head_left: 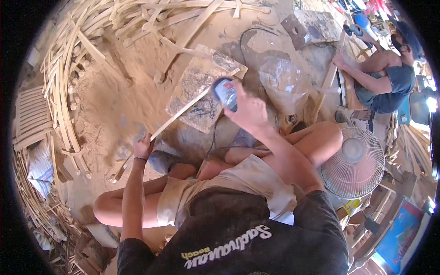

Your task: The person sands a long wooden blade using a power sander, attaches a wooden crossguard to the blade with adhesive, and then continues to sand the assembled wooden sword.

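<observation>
My left hand [143,147] is closed around the lower part of a long pale wooden strip [181,112], which slants up to the right. The strip's far part lies over a worn, stained board [195,86] on the ground. My right hand [249,111] grips a rounded dark-blue and grey power sander [225,93] from the side, with the tool against or just over the strip's upper part. From this angle I cannot tell whether its underside touches the wood.
Piles of curved wooden pieces [62,98] ring the left and top. Sawdust [107,110] covers the ground. A clear plastic bag [285,85] lies right of the board, and a round fan [353,161] stands by my right knee. Another person [389,85] works wood at the upper right.
</observation>
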A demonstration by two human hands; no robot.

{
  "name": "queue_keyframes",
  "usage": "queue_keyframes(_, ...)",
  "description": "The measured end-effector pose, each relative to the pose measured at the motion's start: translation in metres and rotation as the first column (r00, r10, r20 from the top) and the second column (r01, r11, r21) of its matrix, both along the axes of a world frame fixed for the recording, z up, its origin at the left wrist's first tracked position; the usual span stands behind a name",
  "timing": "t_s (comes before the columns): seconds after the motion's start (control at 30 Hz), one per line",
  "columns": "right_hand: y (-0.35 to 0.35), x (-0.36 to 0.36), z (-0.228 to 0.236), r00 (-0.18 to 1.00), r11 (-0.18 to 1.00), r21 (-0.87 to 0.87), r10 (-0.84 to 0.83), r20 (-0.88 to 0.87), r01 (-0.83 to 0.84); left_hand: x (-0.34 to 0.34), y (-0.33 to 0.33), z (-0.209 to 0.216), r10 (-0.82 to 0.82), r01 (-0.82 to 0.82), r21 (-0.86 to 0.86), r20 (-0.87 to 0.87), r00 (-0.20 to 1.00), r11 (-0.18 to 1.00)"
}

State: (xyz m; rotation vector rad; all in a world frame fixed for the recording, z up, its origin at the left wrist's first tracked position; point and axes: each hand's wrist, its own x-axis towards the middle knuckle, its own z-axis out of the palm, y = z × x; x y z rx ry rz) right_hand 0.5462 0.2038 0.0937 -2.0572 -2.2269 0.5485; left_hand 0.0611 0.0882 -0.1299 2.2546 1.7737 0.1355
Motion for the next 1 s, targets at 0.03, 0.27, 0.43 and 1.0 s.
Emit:
queue_keyframes(0.03, 0.005, 0.008, 0.0, 0.999, 0.999, -0.005, -0.035, -0.004, 0.035, -0.002, 0.0, 0.002, -0.009, 0.008, 0.028, 0.014, 1.0, 1.0)
queue_keyframes(0.27, 0.035, 0.057, 0.012, 0.972, 0.961, 0.154, -0.234, 0.021, 0.228, 0.012, 0.006, 0.014, -0.034, 0.033, 0.063, 0.008, 0.999, 0.997)
queue_keyframes(0.43, 0.017, 0.034, 0.013, 0.99, 0.99, 0.002, -0.14, -0.018, 0.14, 0.006, 0.006, 0.01, -0.042, 0.04, 0.064, 0.033, 0.999, 0.997)
queue_keyframes(1.0, 0.026, 0.061, 0.011, 0.969, 0.97, 0.029, -0.239, -0.062, 0.241, 0.008, 0.01, 0.007, -0.105, 0.097, 0.16, 0.048, 0.993, 0.982)
